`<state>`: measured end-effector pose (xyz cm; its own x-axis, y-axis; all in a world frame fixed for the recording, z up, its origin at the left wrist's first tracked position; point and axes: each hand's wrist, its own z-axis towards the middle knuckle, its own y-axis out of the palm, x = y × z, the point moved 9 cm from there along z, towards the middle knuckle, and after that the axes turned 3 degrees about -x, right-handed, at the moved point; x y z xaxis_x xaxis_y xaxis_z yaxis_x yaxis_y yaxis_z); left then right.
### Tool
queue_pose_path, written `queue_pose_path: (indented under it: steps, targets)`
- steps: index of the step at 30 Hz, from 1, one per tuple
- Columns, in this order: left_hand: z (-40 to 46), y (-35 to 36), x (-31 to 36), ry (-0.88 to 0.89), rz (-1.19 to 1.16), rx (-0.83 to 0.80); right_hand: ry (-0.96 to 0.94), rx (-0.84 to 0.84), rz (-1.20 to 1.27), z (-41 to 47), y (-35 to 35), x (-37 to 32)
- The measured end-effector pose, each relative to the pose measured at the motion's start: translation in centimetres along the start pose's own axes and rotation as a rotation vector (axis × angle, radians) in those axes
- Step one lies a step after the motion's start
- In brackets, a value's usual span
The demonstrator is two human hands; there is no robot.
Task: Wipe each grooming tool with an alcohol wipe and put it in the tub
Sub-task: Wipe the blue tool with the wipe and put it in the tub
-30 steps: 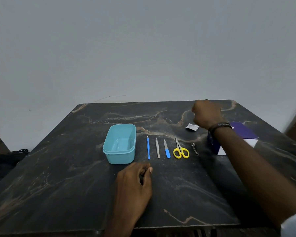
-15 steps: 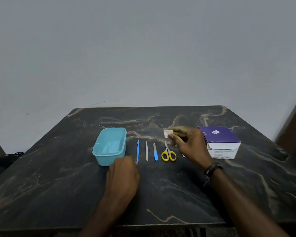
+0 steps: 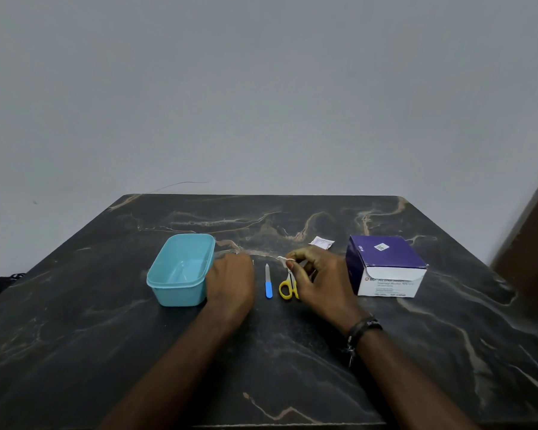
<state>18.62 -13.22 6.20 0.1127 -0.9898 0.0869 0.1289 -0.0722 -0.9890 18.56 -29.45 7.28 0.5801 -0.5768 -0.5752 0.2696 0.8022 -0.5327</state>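
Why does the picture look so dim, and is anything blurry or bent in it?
Head view: soft, dim, even light, no hard shadows or glare on the dark table; the wide lens takes in much bare wall and splays the table edges; the left hand and right hand look slightly soft; the box print is mostly unreadable.

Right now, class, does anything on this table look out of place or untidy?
Only a torn wipe sachet lying loose behind the right hand, beside the opened alcohol swab box. The tub stands upright and nothing has spilled.

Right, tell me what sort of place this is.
Probably a plain room at home, set up for a small cleaning job: a dark marbled table against a bare grey wall, with a teal tub and a box of alcohol swabs.
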Motion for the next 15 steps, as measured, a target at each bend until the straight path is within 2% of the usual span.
queue_pose_path:
  steps: [8, 10, 12, 14, 15]
  targets:
    - [1.3, -0.3, 0.1, 0.009, -0.039, 0.016, 0.046, -0.021, 0.009, 0.0, 0.1, 0.4]
    - [1.1, -1.2, 0.0, -0.008, -0.086, 0.099, 0.119, 0.007, 0.053, 0.1, -0.2, 0.9]
    - [0.7, -2.9, 0.0, 0.003, -0.192, 0.263, 0.221, 0.049, 0.124, 0.2, -0.7, 1.6]
    - [0.0, -3.8, 0.3, 0.110, -0.404, 0.421, 0.337, 0.067, 0.258, 0.1, -0.6, 2.6]
    - [-0.2, -3.6, 0.7, 0.187, -0.528, 0.441, 0.387, 0.071, 0.339, 0.0, -0.6, 3.1]
